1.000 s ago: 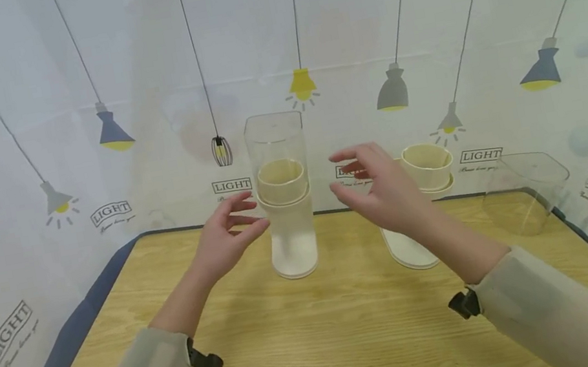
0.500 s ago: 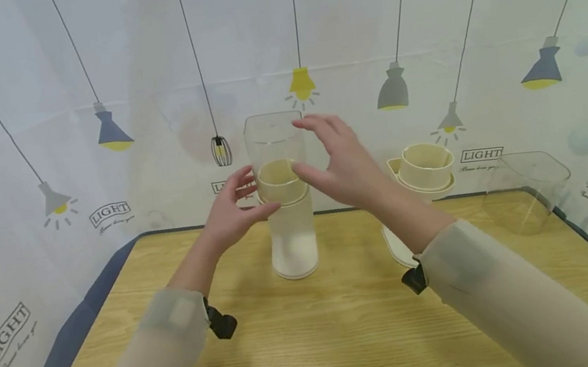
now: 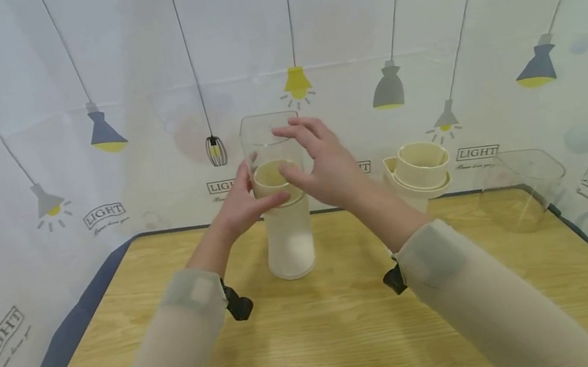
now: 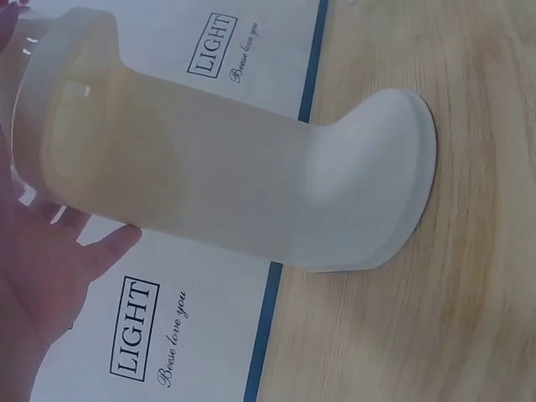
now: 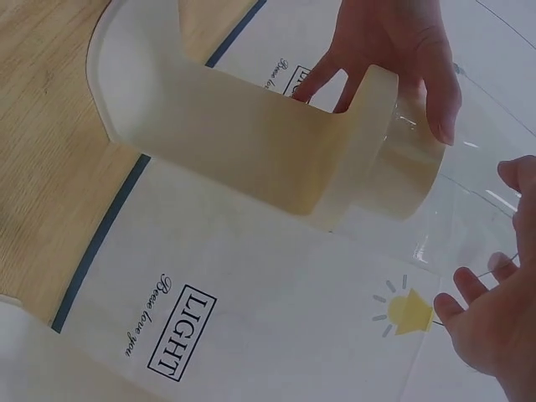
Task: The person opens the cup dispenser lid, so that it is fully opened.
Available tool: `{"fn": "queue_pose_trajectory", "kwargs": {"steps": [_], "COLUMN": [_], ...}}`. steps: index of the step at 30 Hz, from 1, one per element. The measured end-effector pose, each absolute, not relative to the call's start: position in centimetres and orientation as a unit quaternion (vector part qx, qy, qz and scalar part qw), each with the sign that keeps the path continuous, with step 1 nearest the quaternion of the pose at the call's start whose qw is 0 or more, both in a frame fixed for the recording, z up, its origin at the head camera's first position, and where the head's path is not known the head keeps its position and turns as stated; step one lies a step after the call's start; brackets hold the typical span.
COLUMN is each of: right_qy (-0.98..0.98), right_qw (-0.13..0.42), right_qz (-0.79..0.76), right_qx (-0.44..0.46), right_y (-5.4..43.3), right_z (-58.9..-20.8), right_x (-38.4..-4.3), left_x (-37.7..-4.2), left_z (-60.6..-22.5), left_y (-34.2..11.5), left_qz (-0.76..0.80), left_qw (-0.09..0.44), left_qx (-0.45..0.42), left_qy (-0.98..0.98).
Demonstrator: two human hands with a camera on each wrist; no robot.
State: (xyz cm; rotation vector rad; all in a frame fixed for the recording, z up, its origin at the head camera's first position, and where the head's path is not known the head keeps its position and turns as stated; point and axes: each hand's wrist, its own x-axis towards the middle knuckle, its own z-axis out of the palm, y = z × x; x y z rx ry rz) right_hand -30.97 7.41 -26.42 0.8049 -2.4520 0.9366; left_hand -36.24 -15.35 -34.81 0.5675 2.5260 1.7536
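Observation:
A tall clear plastic container (image 3: 261,130) stands upright over the round cream cup (image 3: 275,177) atop a cream stand (image 3: 289,243). My left hand (image 3: 241,206) grips the lower end of the container, around the cup, thumb in front and fingers behind. Some of its fingers lie along the stand's column in the left wrist view. My right hand (image 3: 327,168) is beside the container's upper part, fingers spread, thumb in front of the clear wall. In the right wrist view the right fingers (image 5: 469,310) flank the container; firm contact cannot be made out.
A second cream stand (image 3: 418,171) with a round cup stands to the right, partly behind my right forearm. Another clear container (image 3: 526,192) sits at the table's far right. A lamp-printed cloth (image 3: 156,135) hangs behind the wooden table (image 3: 321,336).
Both hands have come in from the sides toward the clear container. The left hand has closed around its lower end; the right has risen beside its upper part.

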Motion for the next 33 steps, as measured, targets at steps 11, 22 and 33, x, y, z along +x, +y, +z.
{"fn": "queue_pose_trajectory", "kwargs": {"steps": [11, 22, 33], "right_qy": [-0.869, -0.853, -0.829], "right_qw": [0.203, 0.205, 0.199], "right_qz": [0.353, 0.386, 0.424], "right_qx": [0.281, 0.285, 0.306], "right_y": [7.1, 7.9, 8.8], "right_z": [-27.0, -27.5, -28.2], "right_x": [-31.4, -31.8, -31.8], "left_x": [-35.1, -33.3, -32.1], "left_z": [-36.2, -37.1, -37.5], "left_y": [-14.8, -13.2, -11.4], "left_qz": [0.564, 0.553, 0.510], "left_qw": [-0.052, -0.112, -0.184], "left_qx": [0.174, 0.138, 0.106], "left_qy": [0.805, 0.814, 0.834]}}
